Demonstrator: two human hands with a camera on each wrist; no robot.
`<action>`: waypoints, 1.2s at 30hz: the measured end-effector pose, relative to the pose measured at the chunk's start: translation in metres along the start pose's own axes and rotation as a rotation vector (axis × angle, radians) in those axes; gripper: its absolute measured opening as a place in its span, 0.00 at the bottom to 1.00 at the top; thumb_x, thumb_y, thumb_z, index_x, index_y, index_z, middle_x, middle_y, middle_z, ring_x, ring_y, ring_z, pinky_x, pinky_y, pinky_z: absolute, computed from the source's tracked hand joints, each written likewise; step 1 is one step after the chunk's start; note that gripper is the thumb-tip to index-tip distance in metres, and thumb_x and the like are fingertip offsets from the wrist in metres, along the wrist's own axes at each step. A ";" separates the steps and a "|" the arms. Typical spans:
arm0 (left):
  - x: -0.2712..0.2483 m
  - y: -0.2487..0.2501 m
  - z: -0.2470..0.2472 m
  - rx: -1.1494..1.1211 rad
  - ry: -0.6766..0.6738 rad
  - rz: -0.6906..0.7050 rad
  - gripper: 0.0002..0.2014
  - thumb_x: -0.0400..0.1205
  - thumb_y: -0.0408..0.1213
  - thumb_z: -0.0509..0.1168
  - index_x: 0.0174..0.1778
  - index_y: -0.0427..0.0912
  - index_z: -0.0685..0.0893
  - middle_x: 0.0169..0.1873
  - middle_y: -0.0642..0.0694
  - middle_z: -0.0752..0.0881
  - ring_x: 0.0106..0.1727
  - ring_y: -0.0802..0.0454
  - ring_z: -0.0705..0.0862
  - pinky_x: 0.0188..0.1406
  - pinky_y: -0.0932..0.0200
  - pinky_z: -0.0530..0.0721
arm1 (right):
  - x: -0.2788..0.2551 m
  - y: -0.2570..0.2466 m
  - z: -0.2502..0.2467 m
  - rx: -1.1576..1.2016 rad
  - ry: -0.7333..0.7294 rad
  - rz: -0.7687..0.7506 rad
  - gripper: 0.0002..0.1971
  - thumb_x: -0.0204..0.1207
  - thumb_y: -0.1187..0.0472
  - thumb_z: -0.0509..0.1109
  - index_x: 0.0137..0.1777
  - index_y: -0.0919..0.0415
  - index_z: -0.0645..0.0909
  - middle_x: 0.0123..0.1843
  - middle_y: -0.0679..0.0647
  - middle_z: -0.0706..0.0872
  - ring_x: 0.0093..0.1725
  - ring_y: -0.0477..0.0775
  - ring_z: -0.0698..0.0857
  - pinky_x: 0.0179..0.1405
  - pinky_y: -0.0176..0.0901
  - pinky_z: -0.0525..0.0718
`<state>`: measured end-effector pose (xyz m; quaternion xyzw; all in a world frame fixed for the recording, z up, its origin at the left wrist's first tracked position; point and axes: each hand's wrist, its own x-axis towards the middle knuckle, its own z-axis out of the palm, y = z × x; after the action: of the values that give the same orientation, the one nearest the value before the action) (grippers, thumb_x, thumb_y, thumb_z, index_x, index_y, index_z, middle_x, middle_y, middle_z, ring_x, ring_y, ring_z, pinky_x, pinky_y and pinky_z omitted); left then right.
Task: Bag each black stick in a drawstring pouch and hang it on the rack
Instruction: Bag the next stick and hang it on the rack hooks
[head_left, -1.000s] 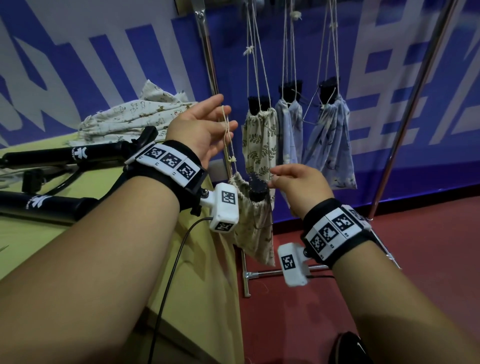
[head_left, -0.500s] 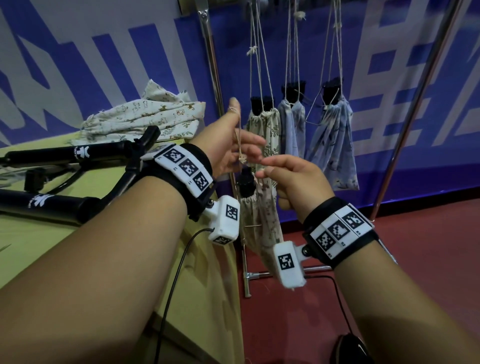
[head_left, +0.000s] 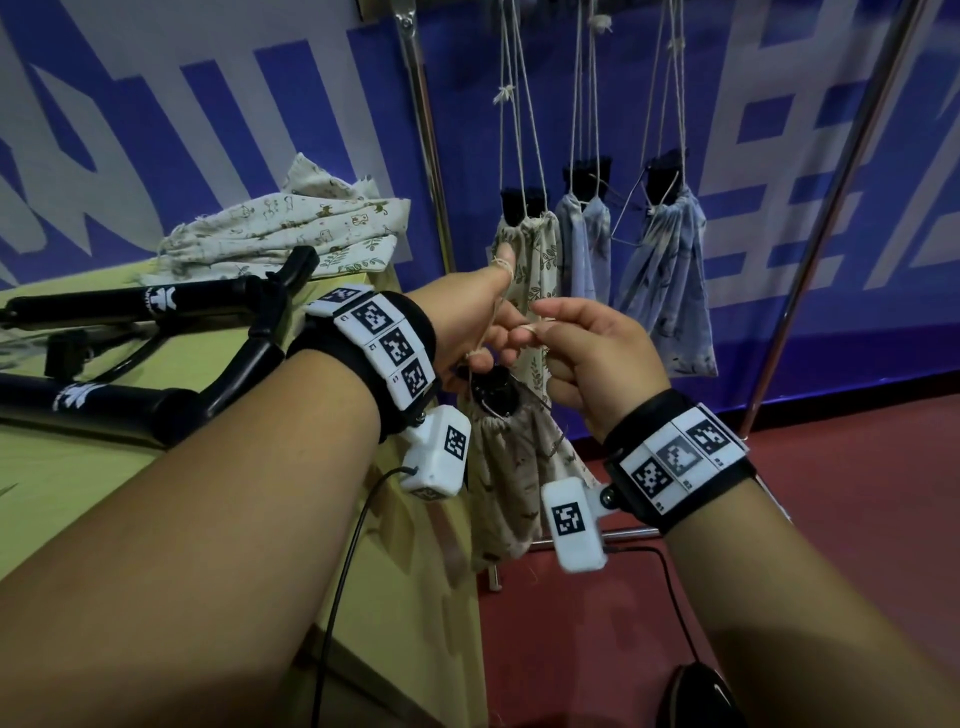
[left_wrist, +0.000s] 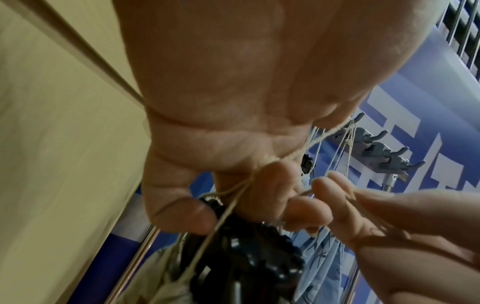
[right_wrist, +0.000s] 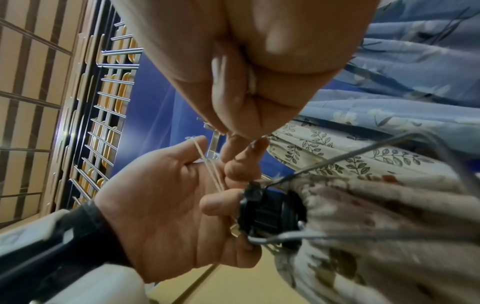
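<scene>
A beige patterned drawstring pouch hangs below my two hands, the knurled top of a black stick poking out of its gathered mouth. My left hand has the pouch's cord looped over its thumb and caught under its curled fingers. My right hand pinches the cord between thumb and forefinger, right beside the left fingers. The stick's black cap sits against the left fingertips. Three filled pouches hang by cords from the rack, whose hooks show in the left wrist view.
Two long black sticks lie on the yellow-green table at left, with a pile of folded pouches behind. Rack poles stand against a blue and white banner. Red floor lies at right, a black object low down.
The pouch with the stick has risen and both hands have come together. My left thumb now points up with the cord over it, and my right hand has taken a pinch on the cord.
</scene>
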<state>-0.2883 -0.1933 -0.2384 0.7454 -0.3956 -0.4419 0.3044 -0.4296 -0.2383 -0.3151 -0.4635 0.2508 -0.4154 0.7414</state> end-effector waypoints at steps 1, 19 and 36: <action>0.000 0.000 0.001 0.021 0.016 0.014 0.41 0.85 0.74 0.37 0.42 0.41 0.81 0.30 0.46 0.80 0.17 0.56 0.69 0.17 0.68 0.70 | 0.001 0.001 0.000 0.002 0.003 0.004 0.09 0.87 0.74 0.67 0.62 0.66 0.83 0.45 0.69 0.83 0.18 0.43 0.67 0.15 0.33 0.64; 0.010 -0.008 -0.003 0.271 0.174 0.047 0.37 0.88 0.69 0.46 0.39 0.46 0.90 0.23 0.52 0.77 0.19 0.54 0.71 0.23 0.62 0.70 | 0.008 0.010 -0.008 -0.546 -0.016 0.072 0.11 0.83 0.53 0.77 0.43 0.58 0.87 0.28 0.50 0.78 0.24 0.51 0.74 0.28 0.44 0.76; 0.001 0.004 -0.017 -0.127 0.247 0.118 0.39 0.77 0.78 0.59 0.37 0.40 0.88 0.22 0.45 0.79 0.35 0.47 0.89 0.49 0.52 0.85 | 0.006 0.003 0.003 0.111 0.052 -0.145 0.13 0.92 0.59 0.67 0.44 0.61 0.81 0.39 0.56 0.89 0.39 0.57 0.88 0.50 0.49 0.89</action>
<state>-0.2739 -0.1943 -0.2281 0.7488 -0.3693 -0.3524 0.4228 -0.4227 -0.2415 -0.3158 -0.4278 0.2123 -0.4932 0.7271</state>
